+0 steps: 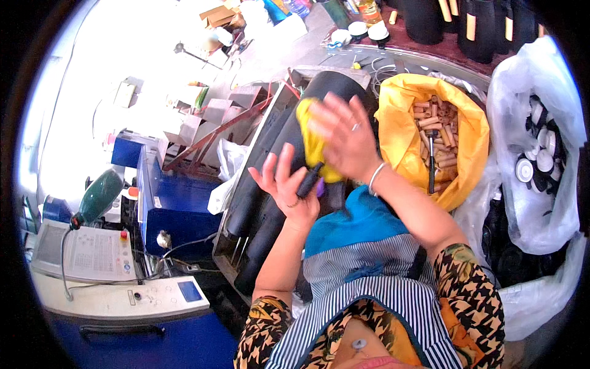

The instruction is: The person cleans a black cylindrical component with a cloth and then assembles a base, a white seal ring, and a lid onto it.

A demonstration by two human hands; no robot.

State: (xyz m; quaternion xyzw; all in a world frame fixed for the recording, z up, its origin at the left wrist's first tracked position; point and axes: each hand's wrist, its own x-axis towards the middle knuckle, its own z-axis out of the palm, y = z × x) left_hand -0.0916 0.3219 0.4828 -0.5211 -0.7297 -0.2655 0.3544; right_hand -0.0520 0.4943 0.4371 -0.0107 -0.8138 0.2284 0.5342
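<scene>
My left hand (287,194) is raised with several fingers stretched up. A short black cylinder (309,179) lies along its right side, seemingly gripped there; the grip itself is partly hidden. My right hand (350,140), blurred by motion, has its fingers extended across a crumpled yellow cloth-like piece (311,132) and covers part of it. What holds that piece up cannot be made out. A small purple patch shows just beside the black cylinder. Beneath both hands lie large black rollers (279,141) in a metal frame.
On the right, a yellow bag (393,117) holds short brown tubes and a black rod-shaped tool (432,161). Beside it, a clear plastic bag (513,203) contains black and white round parts. A blue machine with a pale control panel (80,249) stands left. Dark cylinders (424,21) stand at the back.
</scene>
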